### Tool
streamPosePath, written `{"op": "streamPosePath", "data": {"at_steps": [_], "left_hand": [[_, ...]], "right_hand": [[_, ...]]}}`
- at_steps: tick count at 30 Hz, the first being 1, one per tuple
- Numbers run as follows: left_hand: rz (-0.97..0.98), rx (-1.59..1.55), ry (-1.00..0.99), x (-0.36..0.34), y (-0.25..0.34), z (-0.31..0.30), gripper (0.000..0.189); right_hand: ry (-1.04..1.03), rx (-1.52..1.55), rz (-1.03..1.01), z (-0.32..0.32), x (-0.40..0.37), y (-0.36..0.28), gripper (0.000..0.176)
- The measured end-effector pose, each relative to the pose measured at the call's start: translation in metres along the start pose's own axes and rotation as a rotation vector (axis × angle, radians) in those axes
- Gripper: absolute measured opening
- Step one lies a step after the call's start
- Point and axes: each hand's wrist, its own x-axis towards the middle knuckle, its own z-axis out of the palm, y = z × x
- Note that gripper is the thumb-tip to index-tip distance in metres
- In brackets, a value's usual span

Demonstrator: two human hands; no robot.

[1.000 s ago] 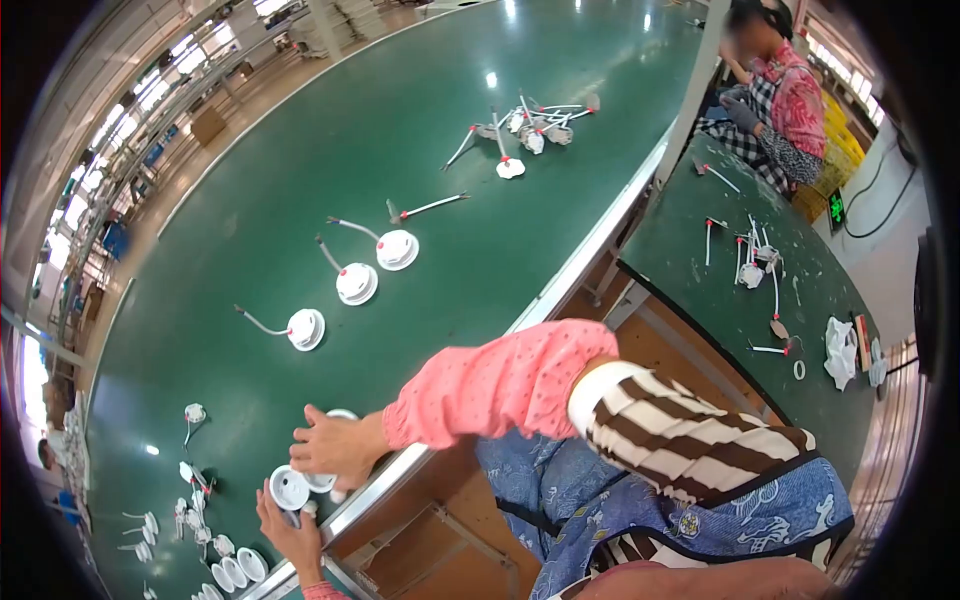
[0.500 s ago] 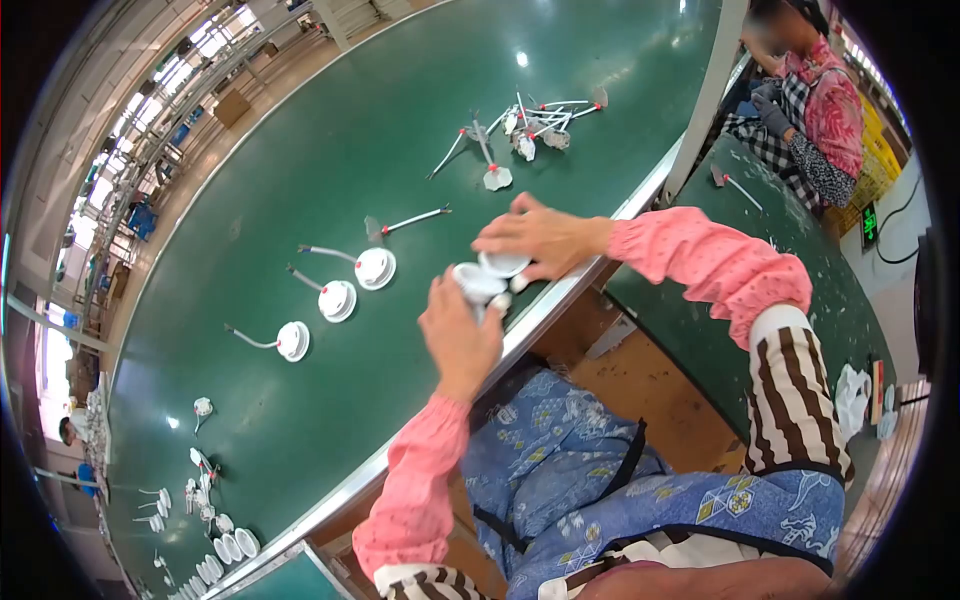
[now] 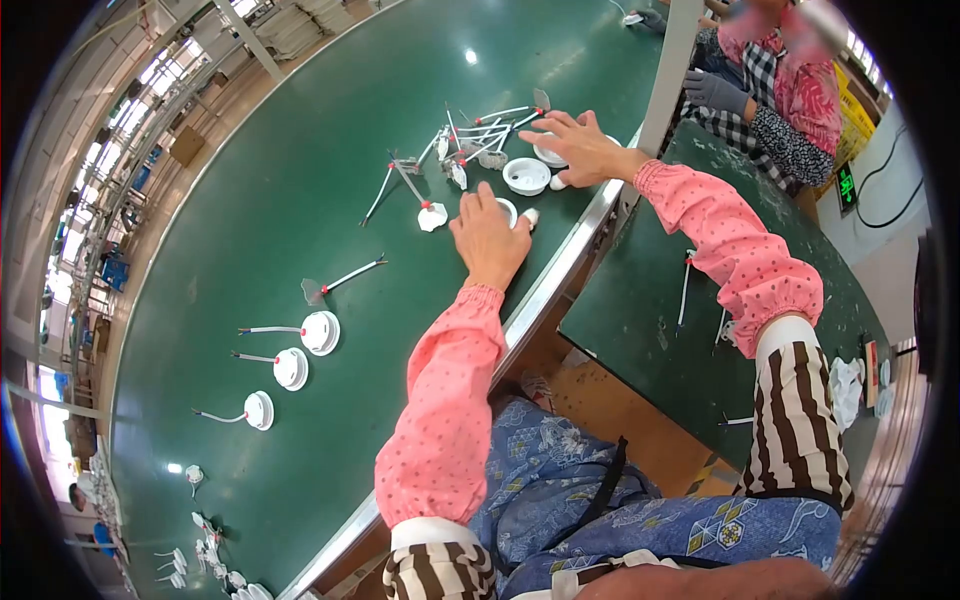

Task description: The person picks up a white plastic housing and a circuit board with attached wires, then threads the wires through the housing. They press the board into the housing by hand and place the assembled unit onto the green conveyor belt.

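My left hand [image 3: 490, 237] is curved around a white round cup [image 3: 508, 213], with thumb and index finger at its rim; the palm hides part of it. Above and to the right, my right hand [image 3: 588, 148] has its fingers spread over another white cup [image 3: 549, 156], partly covered by the hand. Between the two hands an open white cup [image 3: 527, 177] stands on the green table. White covers sit on both thumb tips. Left of my hands lies a wired piece with a pale plate [image 3: 432, 217], close to a pile of similar wired parts [image 3: 490, 140].
White round lamp-like units with wires [image 3: 291, 369] stand in a row on the green table [image 3: 400, 330]. More white parts [image 3: 210, 545] lie at the lower left. A metal edge [image 3: 545, 290] borders the table. A co-worker [image 3: 790, 100] sits at the upper right beside a side bench [image 3: 640, 300].
Both hands have moved up and right in view, towards the pile, and spread further apart. The white cups, bunched between them before, now stand in a row. The view has shifted.
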Motion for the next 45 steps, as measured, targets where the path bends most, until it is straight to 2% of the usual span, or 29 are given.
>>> {"op": "streamPosePath", "data": {"at_steps": [2,6,7,10,11,14,15,17,18,20,22,23,24,26,27,29,30,32,35,38,40,42,44,45], "left_hand": [[-0.026,-0.011,-0.059,-0.016,0.0,-0.02,0.084],[0.069,-0.004,0.04,-0.042,-0.014,-0.031,0.091],[0.046,-0.06,0.013,-0.048,-0.012,-0.038,0.089],[-0.026,-0.197,0.01,-0.072,-0.007,-0.065,0.083],[-0.043,-0.165,0.035,-0.085,-0.005,-0.074,0.073],[-0.028,-0.226,0.103,-0.122,-0.018,-0.093,0.063],[0.009,-0.227,0.2,-0.136,-0.022,-0.098,0.05],[-0.053,-0.301,0.185,-0.165,-0.025,-0.12,0.043],[-0.086,-0.337,0.179,-0.178,-0.026,-0.13,0.04],[-0.127,-0.338,0.211,-0.206,-0.031,-0.145,0.033],[-0.152,-0.394,0.266,-0.232,-0.036,-0.156,0.029],[-0.214,-0.438,0.258,-0.244,-0.04,-0.162,0.028],[-0.278,-0.482,0.258,-0.255,-0.042,-0.167,0.027],[-0.358,-0.559,0.257,-0.273,-0.046,-0.181,0.025],[-0.356,-0.522,0.276,-0.28,-0.048,-0.185,0.023],[-0.39,-0.507,0.297,-0.298,-0.053,-0.194,0.021],[-0.423,-0.532,0.296,-0.304,-0.053,-0.196,0.02],[-0.463,-0.551,0.311,-0.316,-0.058,-0.203,0.019],[-0.487,-0.545,0.338,-0.324,-0.059,-0.201,0.018],[-0.446,-0.474,0.344,-0.324,-0.055,-0.202,0.02],[-0.391,-0.361,0.335,-0.326,-0.046,-0.211,0.021],[-0.377,-0.286,0.414,-0.335,-0.046,-0.214,0.022],[-0.536,-0.332,0.373,-0.346,-0.044,-0.223,0.023],[-0.543,-0.364,0.396,-0.353,-0.046,-0.224,0.023]], "right_hand": [[0.042,0.015,0.004,0.001,-0.001,-0.004,0.093],[0.177,0.11,0.092,0.006,-0.002,-0.028,0.079],[0.271,0.167,0.109,0.005,-0.002,-0.039,0.065],[0.391,0.368,0.03,-0.012,0.001,-0.079,0.052],[0.4,0.462,0.026,-0.021,0.003,-0.1,0.045],[0.388,0.555,0.034,-0.02,0.022,-0.146,0.054],[0.383,0.521,0.116,-0.019,0.036,-0.154,0.057],[0.376,0.452,0.282,-0.011,0.072,-0.157,0.064],[0.324,0.404,0.315,0.003,0.093,-0.149,0.075],[0.147,0.355,0.343,0.017,0.126,-0.145,0.076],[0.13,0.339,0.208,0.041,0.145,-0.138,0.076],[0.125,0.355,0.204,0.038,0.145,-0.147,0.067],[0.262,0.365,0.128,0.051,0.15,-0.146,0.056],[0.277,0.298,0.097,0.046,0.152,-0.155,0.038],[0.292,0.398,0.041,0.055,0.154,-0.147,0.033],[0.22,0.365,0.119,0.067,0.158,-0.13,0.029],[0.086,0.445,0.203,0.066,0.157,-0.123,0.027],[-0.041,0.498,0.212,0.058,0.15,-0.126,0.027],[0.198,0.537,0.001,0.061,0.141,-0.142,0.029],[0.324,0.508,0.1,0.058,0.146,-0.15,0.025],[0.347,0.668,0.109,0.003,0.126,-0.18,0.02],[0.246,0.972,0.1,-0.03,0.108,-0.205,0.017],[0.312,0.918,0.042,-0.05,0.085,-0.232,0.017],[0.329,0.767,0.022,-0.051,0.081,-0.237,0.017]]}}
